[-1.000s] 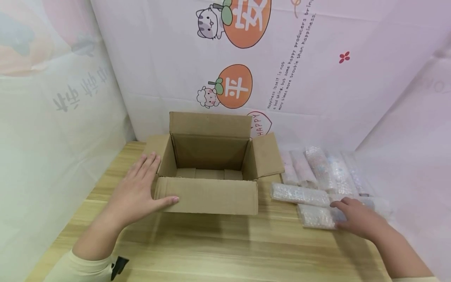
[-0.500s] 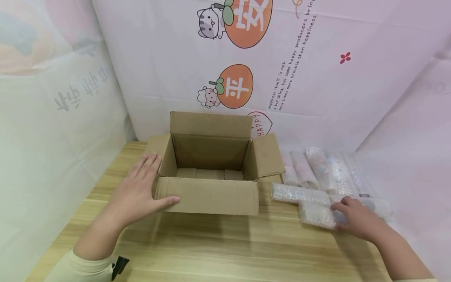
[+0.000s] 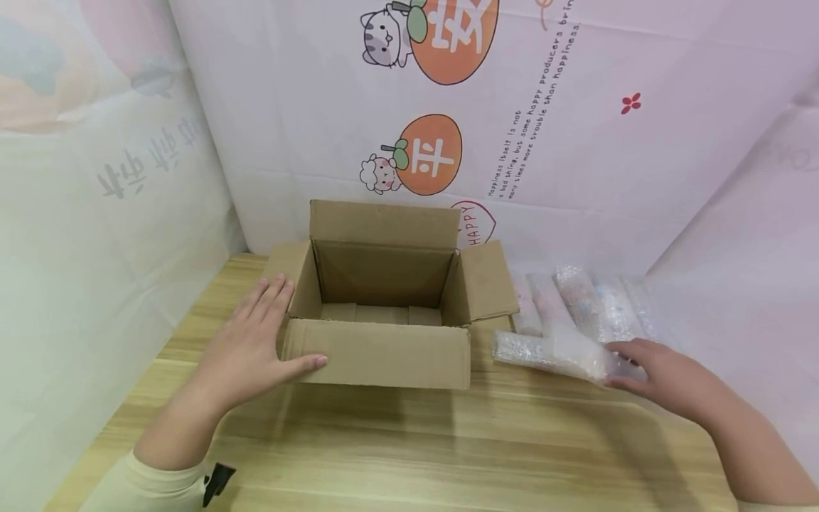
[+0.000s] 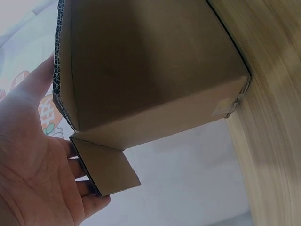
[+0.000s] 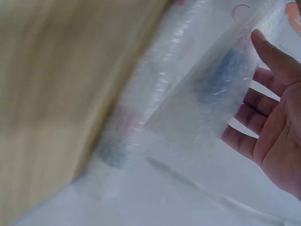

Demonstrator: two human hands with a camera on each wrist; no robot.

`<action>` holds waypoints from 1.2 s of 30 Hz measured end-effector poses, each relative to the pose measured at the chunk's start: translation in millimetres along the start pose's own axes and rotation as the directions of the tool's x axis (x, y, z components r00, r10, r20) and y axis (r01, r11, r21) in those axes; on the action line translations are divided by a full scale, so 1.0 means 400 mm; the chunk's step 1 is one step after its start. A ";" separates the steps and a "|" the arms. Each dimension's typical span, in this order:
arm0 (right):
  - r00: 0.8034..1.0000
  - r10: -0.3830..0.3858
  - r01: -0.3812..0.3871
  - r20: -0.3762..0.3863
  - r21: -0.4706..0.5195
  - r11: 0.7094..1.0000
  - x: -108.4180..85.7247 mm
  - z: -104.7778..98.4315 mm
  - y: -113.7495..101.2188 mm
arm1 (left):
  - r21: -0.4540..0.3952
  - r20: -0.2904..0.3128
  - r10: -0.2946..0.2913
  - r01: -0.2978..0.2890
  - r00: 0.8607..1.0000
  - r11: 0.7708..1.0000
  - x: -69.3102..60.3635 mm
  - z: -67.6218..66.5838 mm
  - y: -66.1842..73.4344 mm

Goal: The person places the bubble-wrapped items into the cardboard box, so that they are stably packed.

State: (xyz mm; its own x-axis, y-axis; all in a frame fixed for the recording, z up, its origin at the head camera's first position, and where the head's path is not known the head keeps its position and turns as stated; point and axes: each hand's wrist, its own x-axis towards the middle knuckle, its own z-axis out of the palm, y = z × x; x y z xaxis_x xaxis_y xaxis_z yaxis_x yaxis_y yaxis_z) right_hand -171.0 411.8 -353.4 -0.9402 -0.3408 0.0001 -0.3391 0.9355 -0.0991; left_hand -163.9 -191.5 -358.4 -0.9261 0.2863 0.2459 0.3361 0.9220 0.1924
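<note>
Picking up one bubble-wrapped packet [image 3: 576, 351] appears to be the step in hand. The right grip [image 3: 668, 378] is clamped on this packet, thumb to one side and fingers to the other. The packet is right of the box [image 3: 384, 276], slanting across a crosswise packet [image 3: 515, 347]; contact between the two cannot be confirmed. The left grip [image 3: 246, 350] is not clamped: its fingers are extended on the left flap [image 3: 288, 260], its thumb set apart on the front flap [image 3: 390, 357]. In my judgement, the next move calls for a firm pinch and a lift clear of the neighbouring packets. Count: one box, four flaps spread; one desk [image 3: 358, 455]; at least seven packets, being one held, one crosswise and five in the back row [image 3: 581, 302]. Blur and the right grip prevent a firmer total.
</note>
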 end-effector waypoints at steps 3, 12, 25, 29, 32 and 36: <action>1.000 -0.001 0.001 -0.008 -0.001 1.000 0.016 -0.045 -0.013 | 0.002 -0.001 0.002 -0.002 1.000 1.000 -0.001 -0.001 -0.001; 0.997 -0.016 0.013 -0.070 -0.054 0.998 0.068 -0.149 -0.036 | 0.010 -0.006 -0.001 0.001 1.000 1.000 0.001 0.001 -0.002; 0.986 -0.099 0.084 -0.132 -0.118 0.990 0.169 -0.260 -0.132 | 0.011 -0.012 -0.001 0.001 1.000 1.000 0.004 0.003 -0.006; 0.974 -0.157 0.139 -0.166 -0.115 0.984 0.205 -0.282 -0.163 | 0.013 -0.010 0.000 0.000 1.000 1.000 0.005 0.003 -0.005; 0.962 -0.191 0.171 -0.196 -0.115 0.979 0.233 -0.299 -0.190 | 0.013 -0.010 0.003 -0.002 1.000 1.000 0.006 0.003 -0.004; 0.958 -0.206 0.191 -0.199 -0.095 0.977 0.271 -0.322 -0.233 | 0.011 -0.007 0.003 -0.003 1.000 1.000 0.005 0.001 -0.006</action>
State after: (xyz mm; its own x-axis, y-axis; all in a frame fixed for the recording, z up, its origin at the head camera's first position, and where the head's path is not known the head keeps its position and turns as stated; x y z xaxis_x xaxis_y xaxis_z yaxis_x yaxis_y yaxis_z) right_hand -245.7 299.8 -216.1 -0.8375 -0.5009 0.2185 -0.5136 0.8580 -0.0019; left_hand -166.4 -192.9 -358.9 -0.9238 0.2871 0.2535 0.3369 0.9239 0.1816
